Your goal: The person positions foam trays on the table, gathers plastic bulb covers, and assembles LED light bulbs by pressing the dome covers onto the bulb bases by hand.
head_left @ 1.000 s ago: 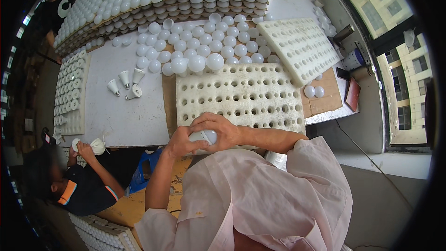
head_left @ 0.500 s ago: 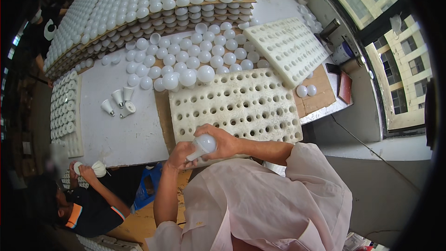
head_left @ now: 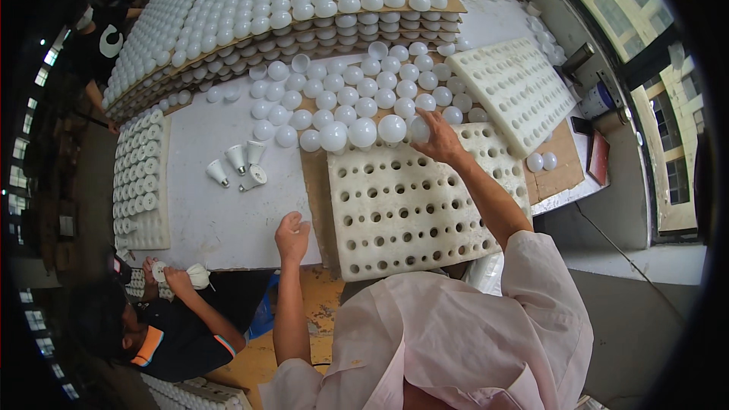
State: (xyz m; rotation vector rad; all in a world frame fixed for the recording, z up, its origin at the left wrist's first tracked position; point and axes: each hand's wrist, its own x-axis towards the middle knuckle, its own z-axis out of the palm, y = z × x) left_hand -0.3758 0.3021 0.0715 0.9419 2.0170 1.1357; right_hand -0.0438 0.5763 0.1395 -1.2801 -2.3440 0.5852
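My right hand [head_left: 439, 139] reaches to the far edge of a white foam tray [head_left: 410, 201] full of round holes. Its fingers are closed around a white light bulb [head_left: 419, 130] standing at the far row. Three more bulbs stand left of it along that edge, the nearest being a light bulb [head_left: 392, 129]. Left of the tray, my left hand [head_left: 292, 238] hovers by the table's front edge, fingers loosely curled and slightly apart, with nothing visible in it. Loose white domes [head_left: 345, 96] lie in a crowd beyond the tray.
Several bulb bases [head_left: 236, 158] lie left on the white table [head_left: 228, 220]. Behind rise stacked boards of domes [head_left: 304, 19]. A second foam tray [head_left: 512, 95] leans at right, near a red-brown notebook [head_left: 598, 158]. At lower left a person [head_left: 163, 334] handles white parts.
Both hands held the bulb together over the tray's near edge. My right hand has carried it to the far row; my left has let go and moved left. The view has shifted left.
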